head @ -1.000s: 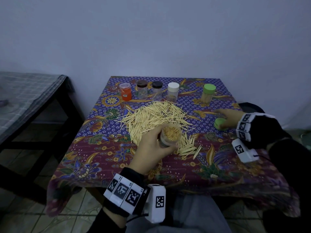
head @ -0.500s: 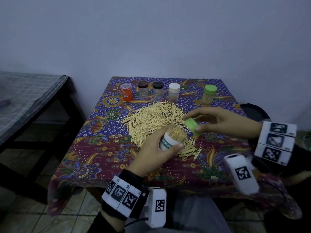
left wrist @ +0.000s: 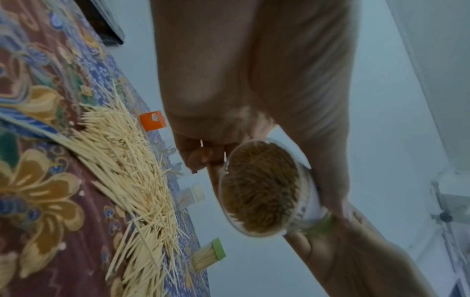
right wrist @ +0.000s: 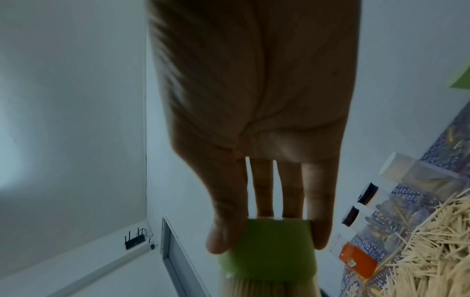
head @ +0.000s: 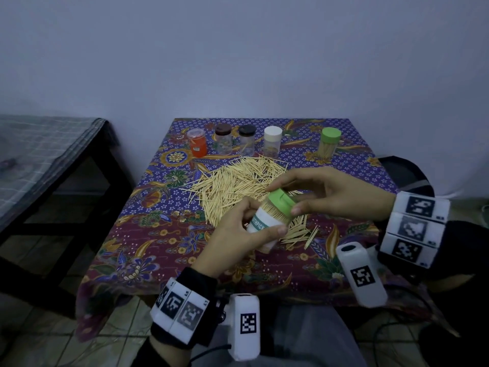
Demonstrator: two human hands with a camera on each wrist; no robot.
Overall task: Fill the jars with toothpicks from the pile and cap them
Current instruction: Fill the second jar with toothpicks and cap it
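My left hand (head: pixel 263 218) grips a clear jar (head: pixel 260 225) with a white and green label, packed with toothpicks, tilted above the table's near side. Its packed base shows in the left wrist view (left wrist: pixel 262 186). A green cap (head: pixel 281 201) sits over the jar's mouth, pinched between thumb and fingers of my right hand (head: pixel 284 198). The right wrist view shows the same cap (right wrist: pixel 272 247) between my fingertips. The toothpick pile (head: pixel 238 181) lies on the cloth just behind the jar.
Along the table's far edge stand an orange jar (head: pixel 197 143), a brown-lidded jar (head: pixel 223 139), a black-lidded jar (head: pixel 247 140), a white-lidded jar (head: pixel 272 141) and a green-lidded jar of toothpicks (head: pixel 330 141). A dark side table (head: pixel 53 154) stands to the left.
My right hand picked the green cap off the table at the right, carried it left and set it on the jar's mouth. My left hand raised and tilted the jar.
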